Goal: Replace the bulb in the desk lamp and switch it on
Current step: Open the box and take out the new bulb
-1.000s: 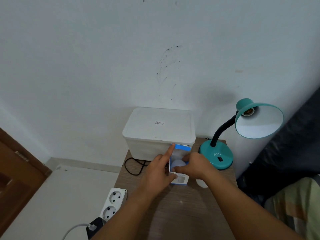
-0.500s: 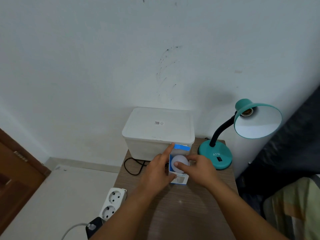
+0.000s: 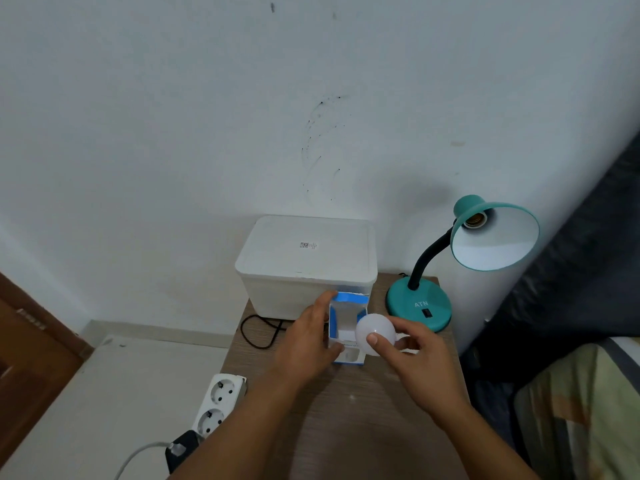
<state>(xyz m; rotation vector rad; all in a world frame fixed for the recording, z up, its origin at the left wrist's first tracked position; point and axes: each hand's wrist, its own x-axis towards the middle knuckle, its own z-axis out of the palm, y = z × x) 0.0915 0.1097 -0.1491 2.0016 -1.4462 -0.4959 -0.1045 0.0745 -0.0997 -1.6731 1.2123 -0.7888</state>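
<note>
Bulb (image 3: 375,333): white, frosted, smooth globe; your right hand (image 3: 420,367) pinches it between thumb and fingers, just outside the mouth of its box, above the table. Base hidden behind your fingers.

Bulb box (image 3: 346,329): thin card, blue outside, white inside, top flaps open, standing upright on the table; your left hand (image 3: 308,344) grips its left side, fingers curled round it.

Desk lamp (image 3: 460,265): teal glossy round base with a black rocker switch, black flexible gooseneck, teal cone shade with white lining. Socket (image 3: 475,220): brass-coloured, bare, no bulb in it, unlit.

Progress, as judged: old bulb appears already out; new bulb is unboxed. You have left to carry it to the socket, screw it in and press the switch.

Table (image 3: 349,420): wood-grain laminate, matte, brown.

Storage box (image 3: 306,265): translucent white plastic, lidded, rounded corners, behind the bulb box.

Power strip (image 3: 218,403): white plastic, two round sockets, at the table's left edge, a black plug below it.
</note>
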